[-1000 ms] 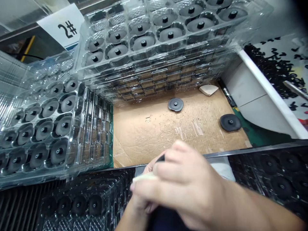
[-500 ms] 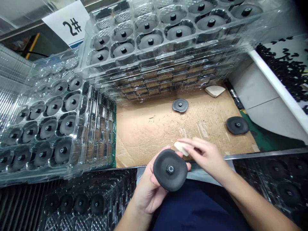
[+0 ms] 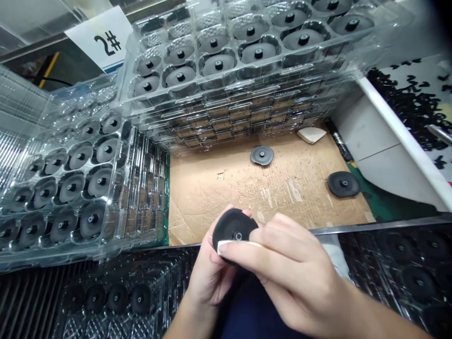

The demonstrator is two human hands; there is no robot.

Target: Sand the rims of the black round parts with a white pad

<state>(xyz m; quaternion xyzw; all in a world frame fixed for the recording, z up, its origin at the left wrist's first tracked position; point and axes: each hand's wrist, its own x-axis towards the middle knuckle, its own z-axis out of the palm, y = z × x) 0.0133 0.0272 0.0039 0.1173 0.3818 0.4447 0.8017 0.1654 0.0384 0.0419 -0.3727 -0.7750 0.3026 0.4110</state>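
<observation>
My left hand (image 3: 208,273) grips a black rounded disc (image 3: 228,226) with a short hub at its centre, its dished face tilted up toward me. My right hand (image 3: 293,263) is closed on a small white pad (image 3: 223,246), probably a sponge, and presses it against the near part of the disc's face. The right fingers cover most of the pad and the disc's right side. Beyond the hands, one similar black disc (image 3: 262,155) lies on the cardboard, and a second black disc (image 3: 343,183) rests at its right edge.
A cardboard sheet (image 3: 197,188) covers the bench. Stacked clear trays (image 3: 219,106) holding discs stand behind it, with another clear tray stack (image 3: 141,188) at left. A cream wedge (image 3: 311,135) lies at the back right. Small black parts (image 3: 406,103) fill a white-edged area at right.
My right hand has moved left and toward me, bringing the white pad onto the disc's face. The left hand has shifted slightly left, and the disc is tilted more.
</observation>
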